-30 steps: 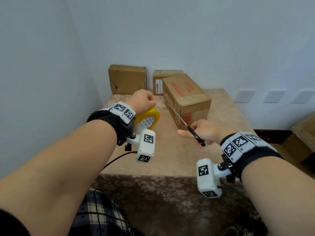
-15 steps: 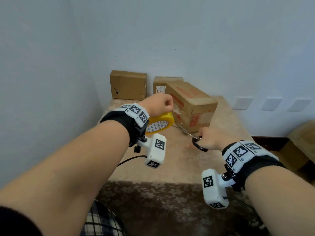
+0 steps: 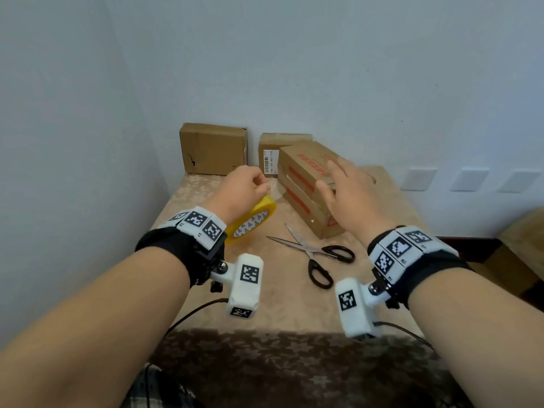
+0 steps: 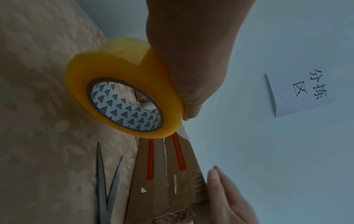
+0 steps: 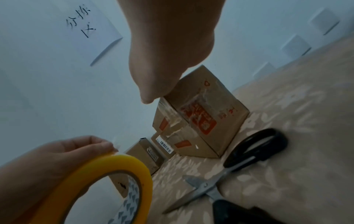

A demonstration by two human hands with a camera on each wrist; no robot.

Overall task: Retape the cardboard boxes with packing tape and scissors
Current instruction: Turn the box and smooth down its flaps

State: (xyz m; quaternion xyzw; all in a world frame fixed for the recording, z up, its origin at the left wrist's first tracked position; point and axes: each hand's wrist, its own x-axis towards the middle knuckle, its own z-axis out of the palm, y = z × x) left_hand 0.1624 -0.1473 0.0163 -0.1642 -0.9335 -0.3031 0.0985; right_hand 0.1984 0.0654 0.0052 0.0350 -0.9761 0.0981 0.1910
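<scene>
A brown cardboard box with red print (image 3: 303, 172) (image 5: 203, 115) (image 4: 168, 171) lies on the table. My left hand (image 3: 244, 187) (image 4: 184, 63) grips the yellow tape roll (image 3: 253, 222) (image 4: 122, 97) (image 5: 91, 181) just left of the box, and a clear strip of tape (image 3: 276, 188) runs from its fingertips toward the box. My right hand (image 3: 344, 195) (image 5: 159, 60) hovers over the box's near end with fingers spread and holds nothing. The black-handled scissors (image 3: 315, 254) (image 5: 229, 163) (image 4: 105, 181) lie on the table with blades apart, in front of the box.
Two more cardboard boxes stand against the back wall, a plain one (image 3: 213, 148) and one with a barcode label (image 3: 270, 156). Walls close in the table (image 3: 265, 290) at the left and back. A paper sign (image 4: 298, 91) hangs on the wall.
My right hand has let go of the scissors, which now lie on the table, and has lifted over the box. The left hand with the tape roll has moved closer to the box.
</scene>
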